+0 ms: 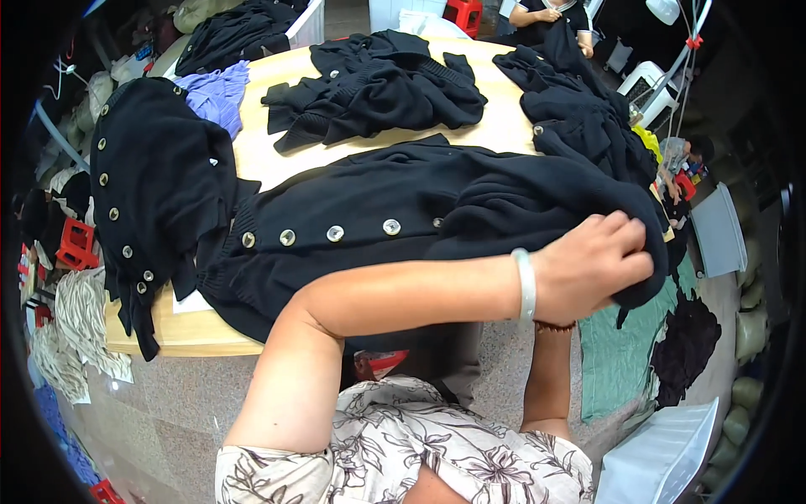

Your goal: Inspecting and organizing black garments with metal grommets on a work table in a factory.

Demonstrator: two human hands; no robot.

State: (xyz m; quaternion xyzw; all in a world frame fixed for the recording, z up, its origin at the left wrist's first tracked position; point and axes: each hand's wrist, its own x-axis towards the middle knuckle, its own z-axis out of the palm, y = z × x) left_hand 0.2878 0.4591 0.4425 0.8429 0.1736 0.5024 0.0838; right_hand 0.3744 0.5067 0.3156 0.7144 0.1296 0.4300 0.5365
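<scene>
A black knit cardigan (pixel 361 197) with a row of large shiny buttons lies stretched across the near side of the table. My left hand (pixel 594 259), with a pale bangle at the wrist, reaches over to its right end. Its fingers are curled closed on the black knit there. My right forearm (pixel 547 378) comes up beneath the left wrist, a beaded bracelet showing. The right hand itself is hidden behind my left hand and the cloth. Another buttoned black cardigan (pixel 159 185) hangs over the table's left edge, touching the first one.
On the pale wooden table (pixel 273 164) lie a black garment pile (pixel 378 92), more black knitwear (pixel 579 109) at right and a lilac garment (pixel 217 94). Someone sits at the far side (pixel 550 17). A white bin (pixel 659 454) and green sheet (pixel 621 361) are on the floor, right.
</scene>
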